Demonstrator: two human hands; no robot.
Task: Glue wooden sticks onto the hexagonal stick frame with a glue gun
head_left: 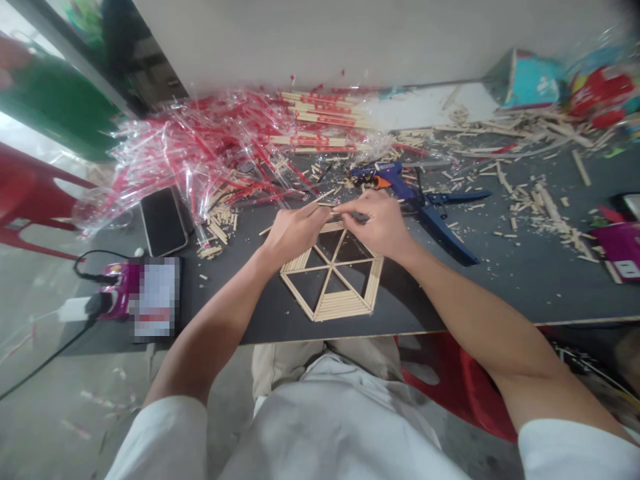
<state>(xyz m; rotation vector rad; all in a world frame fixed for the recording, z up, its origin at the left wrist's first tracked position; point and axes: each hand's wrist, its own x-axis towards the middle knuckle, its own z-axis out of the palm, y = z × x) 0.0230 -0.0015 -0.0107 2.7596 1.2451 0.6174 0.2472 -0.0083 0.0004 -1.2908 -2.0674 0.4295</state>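
A hexagon frame of thin wooden sticks [345, 303] lies flat on the dark table [500, 293], with six spokes meeting at its centre. My left hand [295, 230] and my right hand [383, 223] meet over its far edge. Both pinch the same thin wooden stick [331, 205], fingers closed on it, holding it level just above the frame's far side.
A blue glue gun [385, 177] and blue cutters [445, 227] lie right behind my hands. Red-striped plastic wrappers [200, 147] and bundled sticks pile up at the back left. A black phone [163, 220] and a purple box [120, 283] sit left. Stick offcuts [540, 200] litter the right.
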